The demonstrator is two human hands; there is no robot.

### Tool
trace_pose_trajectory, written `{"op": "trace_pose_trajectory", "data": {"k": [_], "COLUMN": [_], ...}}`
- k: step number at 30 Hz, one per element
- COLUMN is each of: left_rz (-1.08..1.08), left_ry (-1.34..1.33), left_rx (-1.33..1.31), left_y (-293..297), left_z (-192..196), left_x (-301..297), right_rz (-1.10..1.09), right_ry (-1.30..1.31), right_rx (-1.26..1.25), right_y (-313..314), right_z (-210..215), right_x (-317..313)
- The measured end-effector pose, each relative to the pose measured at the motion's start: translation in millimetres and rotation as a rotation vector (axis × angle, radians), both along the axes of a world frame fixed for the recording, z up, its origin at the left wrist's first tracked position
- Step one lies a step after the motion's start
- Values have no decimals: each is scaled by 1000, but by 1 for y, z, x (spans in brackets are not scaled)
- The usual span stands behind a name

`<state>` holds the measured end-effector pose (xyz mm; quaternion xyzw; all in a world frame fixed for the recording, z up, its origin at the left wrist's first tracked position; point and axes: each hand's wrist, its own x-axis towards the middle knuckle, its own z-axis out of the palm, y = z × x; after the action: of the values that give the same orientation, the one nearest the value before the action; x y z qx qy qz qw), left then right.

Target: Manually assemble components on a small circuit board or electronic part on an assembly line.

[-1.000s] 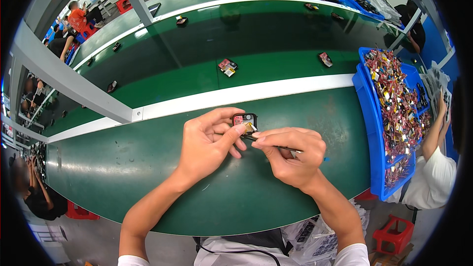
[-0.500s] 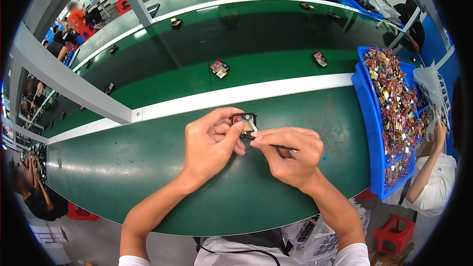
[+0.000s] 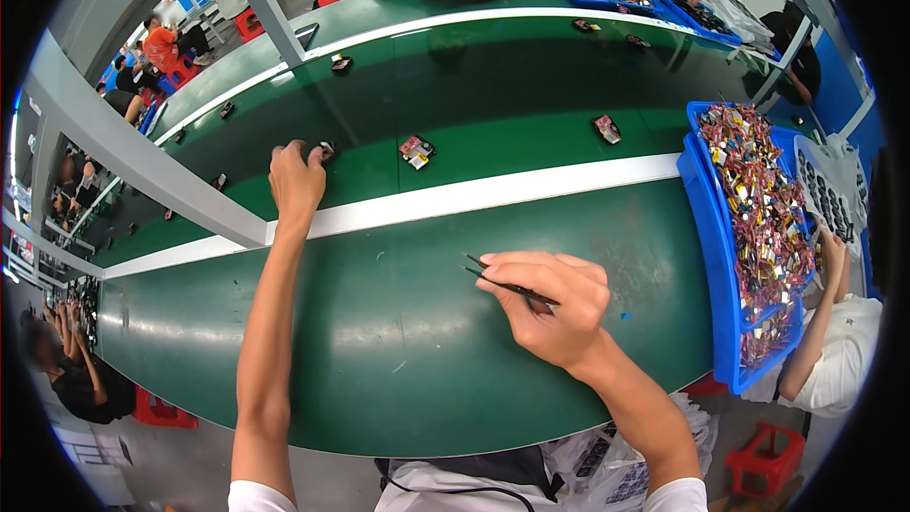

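Note:
Stretched over the green belt, my left hand (image 3: 297, 182) has its thumb and fingers apart. A small dark device housing (image 3: 328, 151) lies right beside the thumb; whether they touch, I cannot tell. Black tweezers (image 3: 512, 286) are gripped in my right hand (image 3: 559, 308), above the near green worktop (image 3: 398, 322). Their two tips point left and stand apart with nothing between them. Farther along the belt sit an open housing with red and white parts (image 3: 416, 152) and a similar one (image 3: 607, 129) to its right.
On the right, a blue tray (image 3: 706, 256) is heaped with small wired parts (image 3: 754, 199). A white rail (image 3: 493, 184) divides worktop and belt, and a grey post (image 3: 180, 190) slants at left. People sit across the belt and at both sides. A red stool (image 3: 766, 460) stands lower right.
My left hand has moved from the middle of the worktop forward and left to the belt, taking the small housing there. My right hand stays near its place with the tweezers.

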<state>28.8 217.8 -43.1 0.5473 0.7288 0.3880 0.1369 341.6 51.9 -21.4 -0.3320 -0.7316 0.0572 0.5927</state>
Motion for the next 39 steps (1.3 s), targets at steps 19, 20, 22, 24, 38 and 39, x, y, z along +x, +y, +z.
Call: {"op": "trace_pose_trajectory", "data": {"k": [19, 20, 22, 24, 38, 39], "left_rz": [-414, -429, -454, -479, -525, -550], "left_ry": [-218, -189, -177, -164, -449, -470], "left_rx": [-187, -192, -217, -244, -151, -135], "left_y": [22, 22, 21, 20, -67, -75], "left_z": [9, 11, 14, 16, 31, 32], "left_x": [74, 73, 70, 66, 89, 95], "right_rz": [-8, -11, -9, -8, 23, 17], "right_ry": [-107, -110, -105, -100, 175, 172], "right_rx": [12, 20, 11, 1, -366, -369], "right_y": [-1, -1, -1, -1, -4, -3], "right_z": [-8, -8, -9, -8, 0, 0], "right_x": [-2, -2, -1, -1, 2, 3]}}
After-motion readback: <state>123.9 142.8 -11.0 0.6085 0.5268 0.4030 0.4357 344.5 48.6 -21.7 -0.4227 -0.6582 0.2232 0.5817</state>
